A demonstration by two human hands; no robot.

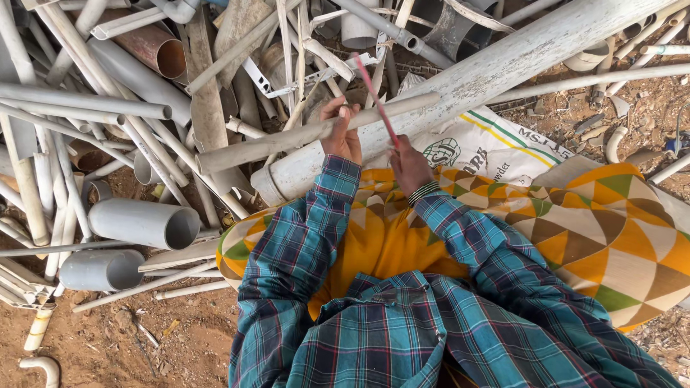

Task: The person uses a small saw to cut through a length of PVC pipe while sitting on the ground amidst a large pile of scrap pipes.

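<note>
Item: thin grey pipe (287, 138). It lies across the frame at a slight slant, its left end near the pile of scrap, its right end running up under the red blade. Your left hand (342, 136) is wrapped over it from above, fingers curled round the pipe and closed on it, pinning it against the thick white pipe (503, 65) behind.

Item: red saw blade (375, 97). Narrow, straight, tilted up and to the left from your right hand (410, 164). You hold its lower end in a closed fist; the blade crosses the thin grey pipe just to the right of your left hand. Whether its edge is touching the pipe cannot be told.

Item: thick white pipe. Long, scuffed, slanting from your lap up to the top right corner. Its near end sits just beside your left forearm.

Item: your sleeves, blue-green plaid (302, 237), both arms. A beaded wristband (422, 192) sits on your right wrist. A cloth in yellow, orange and green triangles (604, 237) covers your lap and spreads to the right.

Item: printed white sack (489, 147). It lies under the thick pipe, partly beneath the patterned cloth.

Item: scrap pile (108, 108). Grey and white pipes of many widths, heaped to the left and above. Two short wide grey offcuts (144, 223) lie near your left elbow, open ends facing right.

Item: ground, bare red-brown soil (144, 338), with small pipe fragments scattered on it.
</note>
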